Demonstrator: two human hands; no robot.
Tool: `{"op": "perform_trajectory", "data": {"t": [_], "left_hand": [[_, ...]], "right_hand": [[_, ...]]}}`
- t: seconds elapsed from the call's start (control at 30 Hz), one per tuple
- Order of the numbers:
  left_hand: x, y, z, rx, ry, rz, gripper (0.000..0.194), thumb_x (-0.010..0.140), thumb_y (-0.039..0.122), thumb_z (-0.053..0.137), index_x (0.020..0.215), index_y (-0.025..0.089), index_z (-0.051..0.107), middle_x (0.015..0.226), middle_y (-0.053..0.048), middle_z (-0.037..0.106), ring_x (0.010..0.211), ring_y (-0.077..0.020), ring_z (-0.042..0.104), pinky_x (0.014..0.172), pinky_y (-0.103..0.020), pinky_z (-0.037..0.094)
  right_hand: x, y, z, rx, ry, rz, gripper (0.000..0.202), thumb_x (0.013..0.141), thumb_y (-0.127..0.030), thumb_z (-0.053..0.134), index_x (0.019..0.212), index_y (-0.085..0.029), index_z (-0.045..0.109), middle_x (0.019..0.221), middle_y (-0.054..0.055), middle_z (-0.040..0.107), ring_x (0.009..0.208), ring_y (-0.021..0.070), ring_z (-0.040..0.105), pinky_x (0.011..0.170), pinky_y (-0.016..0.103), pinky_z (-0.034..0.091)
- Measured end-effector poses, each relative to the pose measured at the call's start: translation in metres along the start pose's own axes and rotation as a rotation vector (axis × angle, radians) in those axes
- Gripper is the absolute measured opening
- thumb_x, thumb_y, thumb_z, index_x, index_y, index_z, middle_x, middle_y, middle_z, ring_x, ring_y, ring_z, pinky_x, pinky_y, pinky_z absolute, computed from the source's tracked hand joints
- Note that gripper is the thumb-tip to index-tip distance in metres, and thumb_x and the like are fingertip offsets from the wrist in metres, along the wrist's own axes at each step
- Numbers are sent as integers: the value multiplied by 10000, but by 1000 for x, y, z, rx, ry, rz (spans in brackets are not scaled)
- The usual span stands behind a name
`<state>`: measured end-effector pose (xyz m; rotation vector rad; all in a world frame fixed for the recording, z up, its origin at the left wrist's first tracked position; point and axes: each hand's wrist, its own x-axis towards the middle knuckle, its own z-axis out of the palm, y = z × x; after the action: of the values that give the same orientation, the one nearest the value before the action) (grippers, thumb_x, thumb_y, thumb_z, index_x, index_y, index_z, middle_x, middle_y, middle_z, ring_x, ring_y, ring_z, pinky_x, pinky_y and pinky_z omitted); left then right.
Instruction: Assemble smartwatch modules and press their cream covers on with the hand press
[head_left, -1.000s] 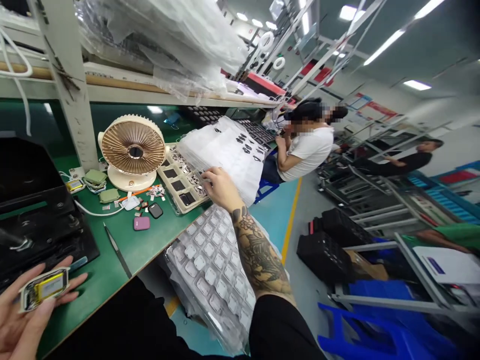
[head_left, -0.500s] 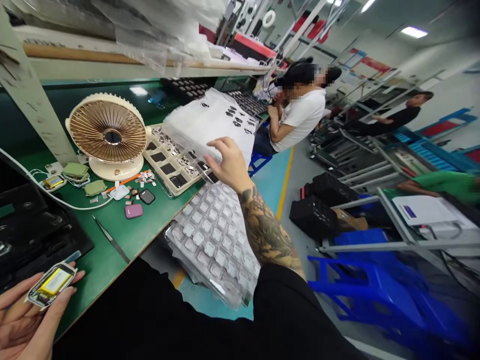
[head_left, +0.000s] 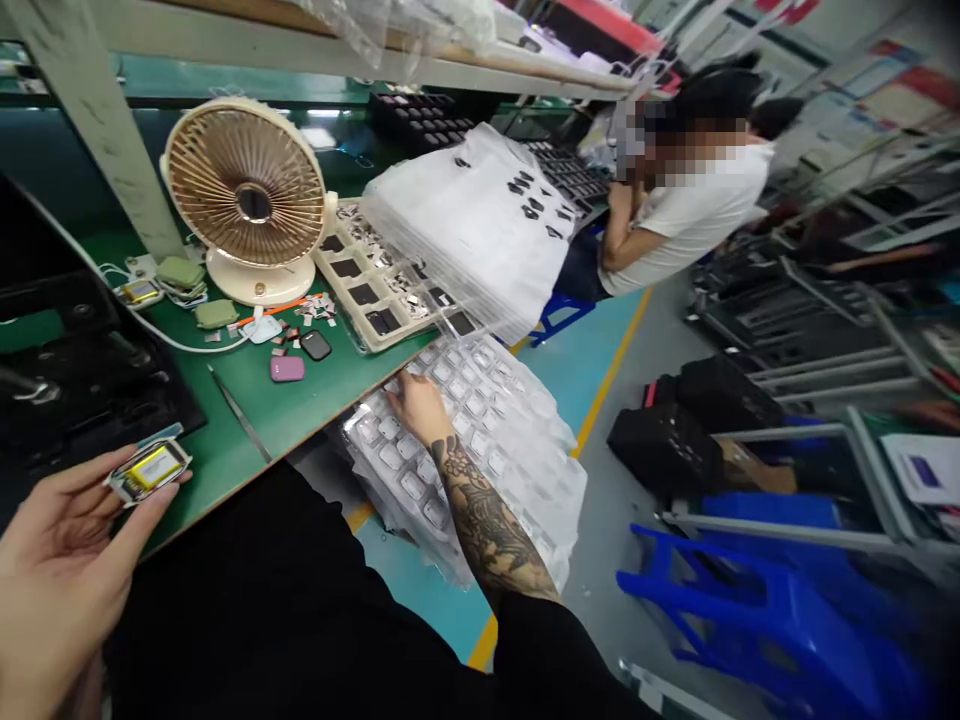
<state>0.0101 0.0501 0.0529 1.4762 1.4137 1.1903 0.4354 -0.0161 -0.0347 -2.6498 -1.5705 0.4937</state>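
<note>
My left hand grips a small opened device housing with a yellow battery inside, above the table's near left edge. Over a clear plastic tray of white square parts, beside and below the table edge, my right hand points left. Its fingers are curled down together at the tray, and their tips are too hidden to show what they pinch. On the green table lie tweezers, a purple case, a black case and several small loose parts.
A desk fan stands behind the parts. Right of it is a beige compartment tray with dark pieces, partly under stacked clear trays with a white sheet. A co-worker sits beyond. Blue stools stand on the right.
My right hand has moved down and left from the stacked trays to the tray of white parts, its fingers curling. My left hand has risen with the housing. The view has shifted.
</note>
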Motion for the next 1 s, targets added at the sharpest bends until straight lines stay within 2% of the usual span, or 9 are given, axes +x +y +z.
{"op": "perform_trajectory", "data": {"t": [0.13,0.3,0.4,0.5,0.57,0.63,0.77,0.9,1.0], "left_hand": [[2,12,6,-48,-40,-30,537,844,328,1001,1333,181,833,1162,-81,910,1020,-274,907,1044,-367,727],[1,3,6,-178,-127,-116,539,918,371,963,1384,166,788,1267,-139,890,1141,-305,887,1087,-409,717],[2,-2,5,-233,-143,-141,534,953,367,938,1422,168,776,1285,-144,885,1158,-309,883,1093,-405,714],[1,-3,6,-283,-164,-160,551,997,349,897,1501,189,746,1304,-128,884,1147,-296,887,1077,-371,716],[0,-2,7,-306,-172,-170,553,1017,326,873,1539,210,732,1304,-107,886,1158,-283,884,1075,-346,711],[0,-1,8,-314,-169,-172,542,1027,300,857,1550,227,731,1281,-88,894,1156,-278,885,1064,-332,713],[1,-1,8,-317,-174,-192,525,1031,284,848,1539,222,734,1258,-89,900,1138,-280,889,1044,-318,716],[2,-1,7,-343,-197,-187,538,1018,274,860,1534,195,730,1305,-116,885,1167,-289,881,1055,-331,717],[1,0,5,-383,-203,-144,554,1000,220,863,1537,192,730,1357,-124,868,1173,-274,879,1055,-315,714]], "right_hand": [[11,10,6,-21,-10,-4,313,1059,-332,710,1305,-139,702,1194,168,806,1048,247,753,916,294,511],[23,22,9,-14,22,-78,232,1023,-296,667,1161,-128,748,944,131,800,828,229,723,785,303,484],[19,25,7,-22,92,-120,290,998,-225,553,1146,-116,778,820,119,758,736,232,691,761,335,506],[-8,23,-4,55,331,-183,361,1021,-264,505,1191,-134,796,1037,168,805,940,266,763,861,397,606],[-34,12,-15,284,587,-264,304,1045,-364,623,1166,-165,819,1252,180,798,1133,294,779,904,430,664],[-61,-11,-26,533,657,-298,231,1025,-340,753,1171,-181,837,1312,164,785,1100,271,797,844,408,693],[-89,-92,-34,793,515,-519,319,958,-136,836,1259,-242,846,1366,135,781,1191,276,794,879,405,704],[-77,-184,-36,900,372,-845,477,949,-37,806,1363,-275,800,1340,115,797,1199,276,790,988,472,705],[-61,-231,-42,889,285,-1008,499,964,-36,802,1400,-277,772,1349,106,804,1234,279,759,1077,527,668]]}}
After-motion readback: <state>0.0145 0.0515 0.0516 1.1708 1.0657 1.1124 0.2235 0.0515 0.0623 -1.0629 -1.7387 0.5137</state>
